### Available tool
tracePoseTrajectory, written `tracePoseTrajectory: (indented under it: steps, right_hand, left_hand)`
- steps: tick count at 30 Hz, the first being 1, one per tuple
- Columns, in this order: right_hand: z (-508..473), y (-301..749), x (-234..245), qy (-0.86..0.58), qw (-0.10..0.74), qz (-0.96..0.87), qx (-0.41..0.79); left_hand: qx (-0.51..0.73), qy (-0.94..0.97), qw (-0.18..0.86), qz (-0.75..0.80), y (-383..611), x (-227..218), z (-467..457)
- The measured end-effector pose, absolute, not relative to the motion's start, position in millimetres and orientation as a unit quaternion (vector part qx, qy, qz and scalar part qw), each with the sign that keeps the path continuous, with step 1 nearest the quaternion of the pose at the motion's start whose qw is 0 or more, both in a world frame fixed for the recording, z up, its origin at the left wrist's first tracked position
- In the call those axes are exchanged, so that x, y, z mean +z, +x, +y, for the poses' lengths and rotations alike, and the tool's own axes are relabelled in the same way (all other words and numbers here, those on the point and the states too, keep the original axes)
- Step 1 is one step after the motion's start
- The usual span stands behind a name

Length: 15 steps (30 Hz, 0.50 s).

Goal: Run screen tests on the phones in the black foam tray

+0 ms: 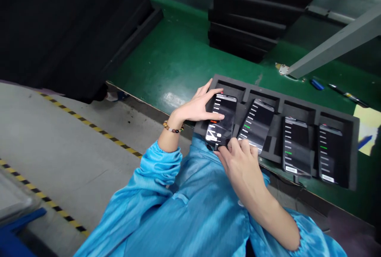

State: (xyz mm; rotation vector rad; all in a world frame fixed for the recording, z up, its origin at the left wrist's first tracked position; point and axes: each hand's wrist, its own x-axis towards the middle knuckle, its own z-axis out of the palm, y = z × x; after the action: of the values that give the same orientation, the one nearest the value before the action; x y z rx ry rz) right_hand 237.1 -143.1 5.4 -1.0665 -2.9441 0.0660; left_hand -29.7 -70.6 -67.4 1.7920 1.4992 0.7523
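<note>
A smartphone (pixel 225 118) with a lit dark list screen, one line orange, lies tilted at the left end of a black foam tray (pixel 353 150). My left hand (pixel 198 106) is spread over its left side, thumb on the screen and a finger at the top edge. At the phone's bottom edge my right hand (pixel 242 162) is closed in a pinch around a charging cable plug (pixel 216 147); the fingertips are partly hidden. A second phone (pixel 258 120) leans beside it, its lower part behind my right hand. Further right in the tray lie a third phone (pixel 296 144) and a fourth phone (pixel 333 152).
The tray rests at the front edge of a green bench (pixel 166 58). Stacked black foam trays (pixel 244 19) stand behind, near a grey metal post (pixel 333 43). A pen (pixel 347 94), blue cap (pixel 317 84) and yellow paper (pixel 367 124) lie right. Black material (pixel 65 27) fills the upper left.
</note>
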Motion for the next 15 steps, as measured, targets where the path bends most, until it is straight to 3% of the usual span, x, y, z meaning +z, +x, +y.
tracePoseTrajectory:
  steps: [8,15]
  right_hand:
    - [-141.2,237.4,6.3,-0.34,0.008,-0.94,0.037]
    - [-139.4,239.3,7.4,-0.348,0.031,-0.936,0.051]
  left_hand:
    - [0.295,0.687,0.342,0.569,-31.3,-61.5,-70.8]
    - [0.322,0.635,0.261,0.652,-2.4,-66.0,-69.9]
